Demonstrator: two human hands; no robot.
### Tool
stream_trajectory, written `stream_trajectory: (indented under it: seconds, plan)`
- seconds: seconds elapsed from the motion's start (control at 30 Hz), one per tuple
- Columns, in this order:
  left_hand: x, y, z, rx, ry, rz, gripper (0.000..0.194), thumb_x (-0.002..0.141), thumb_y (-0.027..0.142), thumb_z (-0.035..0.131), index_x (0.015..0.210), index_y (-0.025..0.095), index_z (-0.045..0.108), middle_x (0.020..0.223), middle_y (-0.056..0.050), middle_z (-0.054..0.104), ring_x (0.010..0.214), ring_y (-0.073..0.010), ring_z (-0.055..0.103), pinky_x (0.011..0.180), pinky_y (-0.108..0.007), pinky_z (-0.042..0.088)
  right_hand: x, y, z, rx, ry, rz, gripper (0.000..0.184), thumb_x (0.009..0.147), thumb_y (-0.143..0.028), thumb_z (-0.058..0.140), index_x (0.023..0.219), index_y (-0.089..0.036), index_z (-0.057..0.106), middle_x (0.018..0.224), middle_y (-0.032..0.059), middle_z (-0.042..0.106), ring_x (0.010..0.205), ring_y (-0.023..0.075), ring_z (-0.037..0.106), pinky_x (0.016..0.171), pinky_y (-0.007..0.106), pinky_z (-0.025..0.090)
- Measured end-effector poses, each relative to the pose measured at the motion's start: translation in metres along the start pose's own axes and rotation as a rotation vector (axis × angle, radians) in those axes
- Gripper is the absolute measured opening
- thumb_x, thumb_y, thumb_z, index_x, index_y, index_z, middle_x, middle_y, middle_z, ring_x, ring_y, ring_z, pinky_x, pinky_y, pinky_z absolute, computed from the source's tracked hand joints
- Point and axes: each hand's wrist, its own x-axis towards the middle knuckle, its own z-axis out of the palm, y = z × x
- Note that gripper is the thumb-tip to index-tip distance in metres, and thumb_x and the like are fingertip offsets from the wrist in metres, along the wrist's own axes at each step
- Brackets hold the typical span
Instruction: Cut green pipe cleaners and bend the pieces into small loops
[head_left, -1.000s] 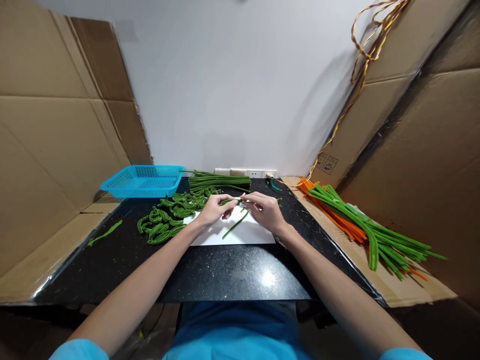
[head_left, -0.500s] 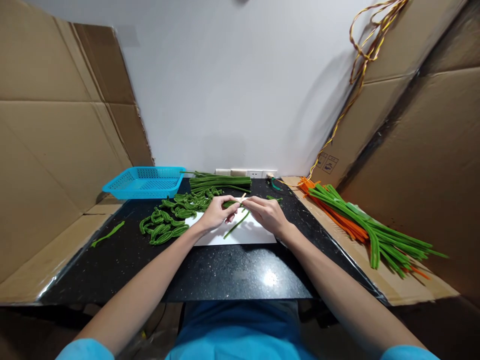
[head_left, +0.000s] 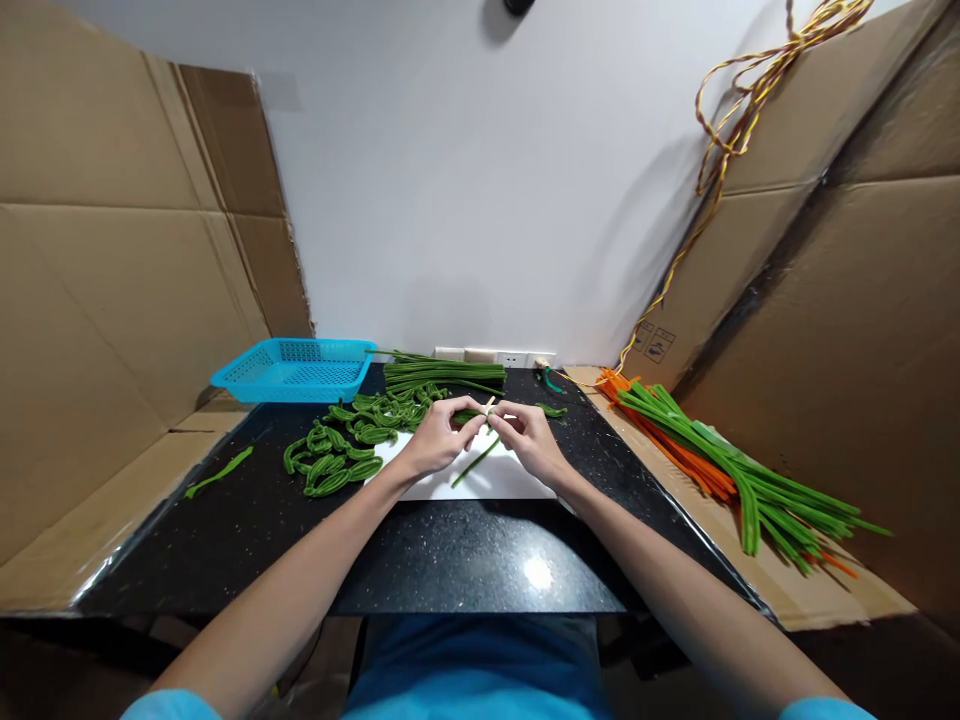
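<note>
My left hand and my right hand meet over a white sheet on the black table. Both pinch a green pipe cleaner wound round a small pale stick; its loose end trails down toward me over the sheet. Fingers of both hands are closed on it. Left of my left hand lies a heap of bent green pipe-cleaner shapes. A straight bundle of green pipe cleaners lies behind my hands.
A blue plastic basket stands at the back left. Long green and orange pipe cleaners lie on cardboard at the right. One green piece lies at the left table edge. Cardboard walls both sides; a yellow cord hangs at upper right.
The view has tilted up slightly. My two hands have drawn closer together around the stick, and the pipe cleaner's winding has shifted a little.
</note>
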Motion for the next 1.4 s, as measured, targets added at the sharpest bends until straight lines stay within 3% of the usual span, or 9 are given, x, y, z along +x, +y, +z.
stream_trajectory:
  seconds: [0.17, 0.3, 0.4, 0.53, 0.63, 0.9, 1.07, 1.27, 1.4]
  plan:
    - [-0.002, 0.004, -0.002, 0.210, 0.070, 0.140, 0.020, 0.094, 0.030, 0.059, 0.101, 0.016, 0.072, 0.094, -0.008, 0.073, 0.077, -0.0163, 0.063, 0.064, -0.025, 0.046, 0.004, 0.000, 0.012, 0.524, 0.036, 0.269, 0.034, 0.074, -0.040, 0.078, 0.068, -0.017, 0.054, 0.057, -0.0092, 0.028, 0.049, 0.0046, 0.016, 0.046, 0.022, 0.014]
    - [-0.003, 0.005, -0.005, 0.233, 0.101, 0.180, 0.018, 0.092, 0.030, 0.062, 0.100, 0.018, 0.073, 0.094, -0.008, 0.073, 0.077, -0.0167, 0.064, 0.066, -0.025, 0.047, 0.005, -0.005, 0.014, 0.606, -0.020, 0.335, 0.037, 0.072, -0.039, 0.080, 0.066, -0.018, 0.050, 0.059, -0.0090, 0.028, 0.050, 0.0047, 0.016, 0.045, 0.021, 0.013]
    - [-0.001, 0.000, -0.004, 0.065, 0.084, 0.031, 0.024, 0.092, 0.037, 0.064, 0.097, 0.015, 0.071, 0.074, -0.005, 0.067, 0.060, -0.0134, 0.058, 0.055, -0.024, 0.044, 0.004, -0.005, 0.006, 0.379, -0.027, 0.237, 0.033, 0.080, -0.046, 0.075, 0.075, -0.018, 0.057, 0.057, -0.0084, 0.032, 0.047, 0.0062, 0.023, 0.044, 0.022, 0.021]
    - [0.002, -0.005, -0.001, -0.161, 0.082, -0.102, 0.030, 0.089, 0.043, 0.068, 0.090, 0.012, 0.068, 0.057, 0.001, 0.056, 0.049, -0.0101, 0.051, 0.050, -0.023, 0.041, 0.000, -0.001, -0.007, -0.248, 0.063, -0.174, 0.029, 0.093, -0.042, 0.065, 0.111, -0.020, 0.064, 0.084, 0.0014, 0.060, 0.054, 0.0091, 0.045, 0.051, 0.025, 0.037]
    - [0.003, -0.005, 0.000, -0.237, 0.068, -0.151, 0.032, 0.087, 0.044, 0.070, 0.090, 0.012, 0.067, 0.056, 0.002, 0.057, 0.048, -0.0090, 0.050, 0.049, -0.022, 0.041, -0.002, 0.002, -0.015, -0.630, 0.032, -0.435, 0.032, 0.097, -0.036, 0.061, 0.127, -0.022, 0.062, 0.107, 0.0072, 0.066, 0.061, 0.0102, 0.054, 0.060, 0.026, 0.046]
    - [0.002, -0.002, 0.002, -0.376, -0.001, -0.210, 0.033, 0.084, 0.044, 0.074, 0.082, 0.012, 0.065, 0.056, 0.001, 0.056, 0.049, -0.0086, 0.051, 0.048, -0.021, 0.038, 0.000, 0.003, -0.023, -1.011, -0.037, -0.610, 0.027, 0.106, -0.032, 0.047, 0.117, -0.020, 0.068, 0.103, 0.0086, 0.072, 0.083, 0.0152, 0.068, 0.066, 0.025, 0.051]
    - [0.001, -0.002, 0.002, -0.443, -0.023, -0.200, 0.031, 0.085, 0.042, 0.074, 0.089, 0.012, 0.066, 0.060, 0.001, 0.057, 0.052, -0.0082, 0.052, 0.051, -0.021, 0.038, -0.001, 0.001, -0.018, -0.893, 0.010, -0.574, 0.029, 0.108, -0.029, 0.041, 0.112, -0.018, 0.067, 0.100, 0.0090, 0.070, 0.080, 0.0147, 0.065, 0.064, 0.025, 0.049]
    - [-0.001, 0.000, 0.000, -0.342, -0.028, -0.187, 0.034, 0.085, 0.044, 0.074, 0.091, 0.012, 0.068, 0.057, 0.001, 0.058, 0.051, -0.0090, 0.051, 0.050, -0.021, 0.036, -0.003, 0.001, -0.010, -0.624, 0.031, -0.498, 0.031, 0.107, -0.034, 0.042, 0.102, -0.020, 0.069, 0.089, 0.0070, 0.064, 0.074, 0.0153, 0.058, 0.066, 0.027, 0.047]
    - [0.000, 0.001, -0.002, -0.174, 0.022, -0.109, 0.032, 0.086, 0.044, 0.072, 0.093, 0.012, 0.069, 0.062, -0.001, 0.059, 0.054, -0.0106, 0.054, 0.052, -0.023, 0.042, 0.000, -0.003, -0.004, -0.424, 0.124, -0.325, 0.034, 0.100, -0.041, 0.054, 0.083, -0.018, 0.072, 0.071, 0.0039, 0.060, 0.059, 0.0131, 0.047, 0.056, 0.027, 0.037]
